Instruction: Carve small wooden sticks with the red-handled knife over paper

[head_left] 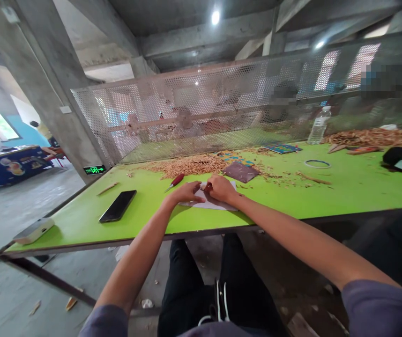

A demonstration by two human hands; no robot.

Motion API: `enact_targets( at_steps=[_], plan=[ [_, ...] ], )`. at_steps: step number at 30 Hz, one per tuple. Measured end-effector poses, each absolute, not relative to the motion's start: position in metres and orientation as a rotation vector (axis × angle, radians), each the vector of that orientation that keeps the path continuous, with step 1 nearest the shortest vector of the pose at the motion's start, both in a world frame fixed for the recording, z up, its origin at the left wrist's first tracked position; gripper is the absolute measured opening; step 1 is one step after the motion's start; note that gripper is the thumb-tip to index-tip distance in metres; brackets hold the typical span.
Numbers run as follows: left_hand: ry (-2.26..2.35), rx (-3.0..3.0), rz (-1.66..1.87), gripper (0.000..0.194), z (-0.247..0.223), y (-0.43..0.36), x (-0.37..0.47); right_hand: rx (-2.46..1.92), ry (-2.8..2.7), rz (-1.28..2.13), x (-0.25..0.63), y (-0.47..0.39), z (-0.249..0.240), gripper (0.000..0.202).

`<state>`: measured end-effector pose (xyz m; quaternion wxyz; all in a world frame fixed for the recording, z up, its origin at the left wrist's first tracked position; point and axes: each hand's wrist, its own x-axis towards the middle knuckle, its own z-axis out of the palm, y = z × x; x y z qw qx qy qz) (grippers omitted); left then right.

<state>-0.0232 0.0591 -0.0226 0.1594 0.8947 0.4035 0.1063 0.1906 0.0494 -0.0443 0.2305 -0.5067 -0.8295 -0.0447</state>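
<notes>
Hands (187, 192) (220, 187) pinch white sheet (211, 202) on green table (345, 187); mesh screen (222, 103) behind, concrete room.

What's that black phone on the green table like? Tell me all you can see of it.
The phone is a slim black slab with a glossy, dark screen facing up. It lies flat on the green table, angled, left of the left hand and apart from it. Nothing touches it but the table. A red-handled knife lies beyond it.
</notes>
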Motion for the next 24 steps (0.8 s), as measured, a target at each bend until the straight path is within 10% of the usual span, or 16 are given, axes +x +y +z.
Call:
enact_targets(
  at_steps=[24],
  plan=[
    [1.166, 2.616, 0.273, 0.077, -0.0278, 0.0679, -0.0257, -1.403, -2.261, -0.08, 0.1903, 0.0495, -0.0409, 0.019]
  ],
)
